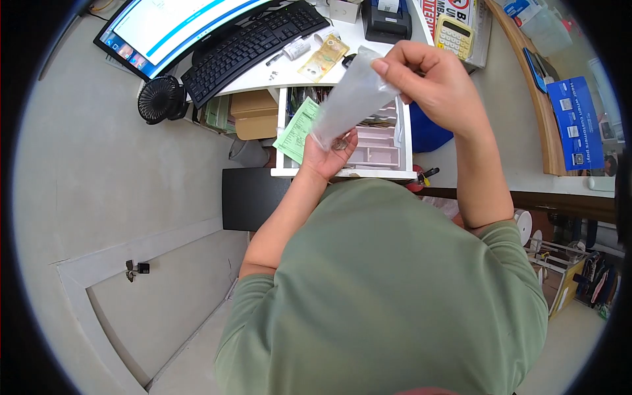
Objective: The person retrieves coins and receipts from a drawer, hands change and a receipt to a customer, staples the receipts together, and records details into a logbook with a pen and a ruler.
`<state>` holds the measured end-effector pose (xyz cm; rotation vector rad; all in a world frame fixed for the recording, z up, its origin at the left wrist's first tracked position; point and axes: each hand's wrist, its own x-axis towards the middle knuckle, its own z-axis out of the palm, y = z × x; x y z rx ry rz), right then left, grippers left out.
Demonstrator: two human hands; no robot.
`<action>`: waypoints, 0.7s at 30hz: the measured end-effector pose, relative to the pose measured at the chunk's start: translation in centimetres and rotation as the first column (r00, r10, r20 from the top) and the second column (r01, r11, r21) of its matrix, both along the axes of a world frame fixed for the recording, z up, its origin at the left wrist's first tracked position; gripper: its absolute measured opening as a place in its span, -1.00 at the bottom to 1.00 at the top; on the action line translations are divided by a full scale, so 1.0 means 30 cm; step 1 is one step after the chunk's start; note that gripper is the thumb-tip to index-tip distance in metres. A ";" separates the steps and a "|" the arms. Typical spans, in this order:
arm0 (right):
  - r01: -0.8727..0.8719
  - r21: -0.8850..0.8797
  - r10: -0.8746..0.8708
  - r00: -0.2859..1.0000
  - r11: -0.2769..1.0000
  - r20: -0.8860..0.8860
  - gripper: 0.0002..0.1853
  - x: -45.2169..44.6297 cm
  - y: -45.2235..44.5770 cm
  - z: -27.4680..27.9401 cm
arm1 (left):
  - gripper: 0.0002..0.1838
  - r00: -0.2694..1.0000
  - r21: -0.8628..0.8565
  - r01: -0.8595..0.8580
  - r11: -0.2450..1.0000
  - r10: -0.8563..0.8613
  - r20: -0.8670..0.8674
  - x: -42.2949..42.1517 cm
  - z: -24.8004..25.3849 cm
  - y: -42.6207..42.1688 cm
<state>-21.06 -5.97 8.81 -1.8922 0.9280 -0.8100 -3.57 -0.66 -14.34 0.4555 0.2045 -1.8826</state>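
Note:
A clear plastic bag (355, 92) hangs slantwise over an open white drawer (342, 174), its top corner pinched in my right hand (431, 82). Its lower end reaches down to my left hand (327, 157), which is cupped palm up with coins (340, 143) at its fingers. Beside my left hand, a green printed slip (298, 130) lies over the drawer's left side. Inside the drawer is a pale pink compartment tray (376, 155). Beyond the drawer, a yellowish banknote (324, 59) lies on the white desk.
A black keyboard (247, 49), a monitor (178, 29) and a small black fan (160, 100) stand at the upper left. Behind the bag is a black printer (387, 23). To the right are a yellow calculator (454, 37) and a blue sign (575, 124).

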 end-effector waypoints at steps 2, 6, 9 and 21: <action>0.044 -0.048 -0.044 0.999 0.998 -0.002 -0.69 -0.025 -0.011 0.007 | -0.58 0.999 0.016 -0.002 1.000 0.001 0.047 -0.008 0.030 0.000; 0.085 -0.152 -0.118 0.967 0.985 -0.226 -0.70 -0.208 -0.073 0.010 | -0.52 0.992 0.037 -0.114 0.993 0.112 0.056 0.028 0.044 0.001; 0.084 -0.152 -0.148 0.861 0.985 -0.486 -0.73 -0.311 -0.063 -0.049 | -0.56 0.995 -0.072 -0.027 0.997 0.033 0.091 0.102 0.025 0.017; -0.154 -0.030 0.059 0.543 0.988 -0.838 -0.66 -0.193 0.071 -0.634 | -0.46 0.972 -0.318 -0.021 0.948 0.094 0.217 0.117 0.137 0.048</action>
